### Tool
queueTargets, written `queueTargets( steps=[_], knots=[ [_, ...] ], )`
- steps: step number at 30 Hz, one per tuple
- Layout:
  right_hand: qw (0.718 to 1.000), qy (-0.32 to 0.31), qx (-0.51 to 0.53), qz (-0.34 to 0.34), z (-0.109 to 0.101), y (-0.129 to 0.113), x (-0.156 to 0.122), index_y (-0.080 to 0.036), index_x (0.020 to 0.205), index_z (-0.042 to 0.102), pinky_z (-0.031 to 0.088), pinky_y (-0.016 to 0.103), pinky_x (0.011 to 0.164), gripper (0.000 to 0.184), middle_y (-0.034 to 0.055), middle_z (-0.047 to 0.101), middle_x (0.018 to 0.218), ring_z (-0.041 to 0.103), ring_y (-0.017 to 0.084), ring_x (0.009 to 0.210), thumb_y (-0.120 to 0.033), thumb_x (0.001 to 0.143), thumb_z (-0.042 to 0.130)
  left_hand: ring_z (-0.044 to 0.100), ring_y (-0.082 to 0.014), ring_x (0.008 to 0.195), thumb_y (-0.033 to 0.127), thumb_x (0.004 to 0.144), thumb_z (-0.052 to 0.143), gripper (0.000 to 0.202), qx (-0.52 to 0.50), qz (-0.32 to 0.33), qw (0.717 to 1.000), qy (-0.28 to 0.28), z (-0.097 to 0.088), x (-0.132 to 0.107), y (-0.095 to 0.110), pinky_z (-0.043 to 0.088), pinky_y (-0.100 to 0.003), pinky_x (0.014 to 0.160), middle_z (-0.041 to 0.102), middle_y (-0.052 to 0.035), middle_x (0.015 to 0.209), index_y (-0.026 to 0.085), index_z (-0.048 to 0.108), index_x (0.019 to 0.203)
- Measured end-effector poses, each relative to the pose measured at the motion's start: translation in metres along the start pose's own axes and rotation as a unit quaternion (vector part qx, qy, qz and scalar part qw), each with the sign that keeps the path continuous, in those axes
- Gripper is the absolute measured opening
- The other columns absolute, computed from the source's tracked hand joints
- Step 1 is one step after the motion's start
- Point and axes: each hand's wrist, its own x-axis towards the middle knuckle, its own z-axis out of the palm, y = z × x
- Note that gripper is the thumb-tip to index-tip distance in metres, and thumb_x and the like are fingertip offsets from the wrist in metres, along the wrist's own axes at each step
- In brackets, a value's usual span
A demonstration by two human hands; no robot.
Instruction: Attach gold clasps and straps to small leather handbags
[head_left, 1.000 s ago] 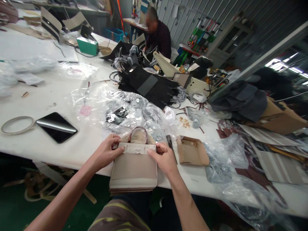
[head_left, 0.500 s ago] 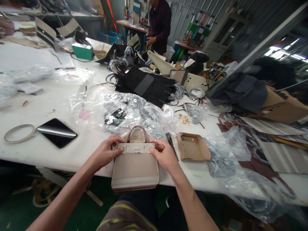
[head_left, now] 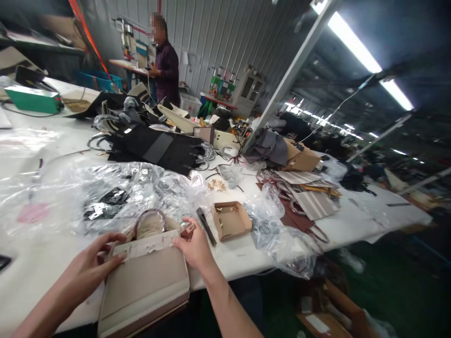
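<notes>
A beige handbag lies at the table's front edge, slightly turned, with its wrapped handle pointing away from me. A pale strip with slits runs along its top edge. My left hand grips the top left corner, thumb on the strip and fingers behind. At the top right corner is my right hand, its thumb pressing the strip's end. A small gold-coloured metal piece shows by its index finger. How that piece is held is partly hidden.
An open cardboard box holds small gold fittings, and a dark flat bar lies beside it. Plastic bags with metal plates lie behind the handbag. Black bags are stacked further back. A person stands beyond the table.
My view has swung right, so the handbag now appears lower left and tilted. Both hands keep their hold on its top corners. The small piece by my right index finger shows more clearly.
</notes>
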Motion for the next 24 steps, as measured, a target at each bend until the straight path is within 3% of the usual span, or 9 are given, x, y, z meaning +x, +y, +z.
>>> queueTargets(
  steps=[4, 7, 9, 12, 14, 16, 18, 21, 24],
  knots=[
    [1.0, 0.003, 0.003, 0.006, -0.001, -0.001, 0.0, -0.021, 0.146, 0.066, 0.056, 0.032, 0.076, 0.077, -0.0019, 0.072, 0.09, 0.069, 0.021, 0.08, -0.021, 0.071, 0.086, 0.073, -0.0325, 0.093, 0.079, 0.078, 0.081, 0.068, -0.022, -0.004, 1.0, 0.008, 0.002, 0.001, -0.001, 0.058, -0.039, 0.079, 0.075, -0.0084, 0.114, 0.027, 0.073, 0.121],
    [0.999, 0.012, -0.042, 0.011, -0.005, -0.01, -0.004, -0.021, 0.15, 0.064, 0.059, 0.037, 0.082, 0.082, 0.0016, 0.076, 0.096, 0.073, 0.026, 0.087, -0.019, 0.072, 0.086, 0.071, -0.0279, 0.083, 0.084, 0.074, 0.082, 0.071, -0.037, -0.017, 0.999, -0.015, 0.001, -0.001, 0.008, 0.058, -0.035, 0.073, 0.073, -0.0062, 0.11, 0.026, 0.071, 0.114],
    [0.993, 0.065, -0.094, -0.001, -0.005, -0.016, -0.01, -0.021, 0.159, 0.058, 0.061, 0.043, 0.096, 0.093, 0.009, 0.078, 0.12, 0.075, 0.032, 0.106, -0.02, 0.071, 0.089, 0.069, -0.0275, 0.082, 0.086, 0.076, 0.079, 0.07, -0.045, -0.024, 0.998, -0.03, 0.001, -0.005, 0.017, 0.056, -0.034, 0.071, 0.073, -0.0053, 0.104, 0.025, 0.071, 0.11],
    [0.974, 0.146, -0.165, -0.059, -0.003, -0.018, -0.022, -0.028, 0.173, 0.045, 0.055, 0.053, 0.118, 0.112, 0.0162, 0.062, 0.158, 0.063, 0.042, 0.142, -0.021, 0.072, 0.094, 0.067, -0.028, 0.083, 0.082, 0.082, 0.076, 0.063, -0.039, -0.019, 0.999, -0.027, 0.001, -0.014, 0.03, 0.055, -0.034, 0.071, 0.072, -0.0048, 0.098, 0.025, 0.072, 0.107],
    [0.963, 0.151, -0.198, -0.107, 0.0, -0.016, -0.028, -0.033, 0.17, 0.052, 0.051, 0.058, 0.124, 0.102, 0.0158, 0.052, 0.169, 0.053, 0.045, 0.155, -0.022, 0.077, 0.093, 0.066, -0.0283, 0.084, 0.078, 0.084, 0.076, 0.057, -0.026, -0.017, 0.999, -0.014, 0.0, -0.018, 0.036, 0.055, -0.035, 0.074, 0.073, -0.0052, 0.099, 0.025, 0.074, 0.105],
    [0.96, 0.12, -0.214, -0.133, 0.0, -0.014, -0.03, -0.035, 0.152, 0.071, 0.053, 0.058, 0.122, 0.073, 0.0139, 0.056, 0.166, 0.057, 0.045, 0.151, -0.022, 0.083, 0.091, 0.068, -0.0305, 0.09, 0.076, 0.084, 0.077, 0.054, -0.019, -0.013, 1.0, -0.008, -0.001, -0.018, 0.04, 0.056, -0.038, 0.079, 0.074, -0.0071, 0.107, 0.025, 0.076, 0.103],
    [0.968, 0.077, -0.203, -0.127, -0.001, -0.012, -0.028, -0.034, 0.135, 0.081, 0.06, 0.053, 0.113, 0.049, 0.0117, 0.067, 0.149, 0.072, 0.039, 0.131, -0.022, 0.088, 0.087, 0.07, -0.0342, 0.1, 0.076, 0.081, 0.079, 0.054, -0.018, -0.003, 1.0, -0.016, -0.002, -0.015, 0.042, 0.059, -0.04, 0.085, 0.076, -0.01, 0.118, 0.025, 0.078, 0.098],
    [0.979, 0.039, -0.17, -0.107, -0.005, -0.011, -0.025, -0.032, 0.134, 0.08, 0.064, 0.045, 0.103, 0.043, 0.0078, 0.075, 0.128, 0.078, 0.031, 0.108, -0.022, 0.092, 0.083, 0.07, -0.0386, 0.109, 0.082, 0.076, 0.08, 0.059, -0.009, 0.007, 0.999, -0.033, -0.004, -0.009, 0.04, 0.061, -0.044, 0.09, 0.077, -0.0123, 0.126, 0.025, 0.081, 0.093],
    [0.981, 0.03, -0.151, -0.122, -0.008, -0.012, -0.027, -0.032, 0.139, 0.079, 0.062, 0.042, 0.107, 0.048, 0.0062, 0.076, 0.125, 0.077, 0.03, 0.113, -0.021, 0.093, 0.083, 0.072, -0.0438, 0.114, 0.096, 0.067, 0.077, 0.071, 0.004, -0.003, 1.0, -0.03, -0.004, -0.002, 0.028, 0.063, -0.052, 0.096, 0.08, -0.0113, 0.128, 0.03, 0.084, 0.092]
  ],
)
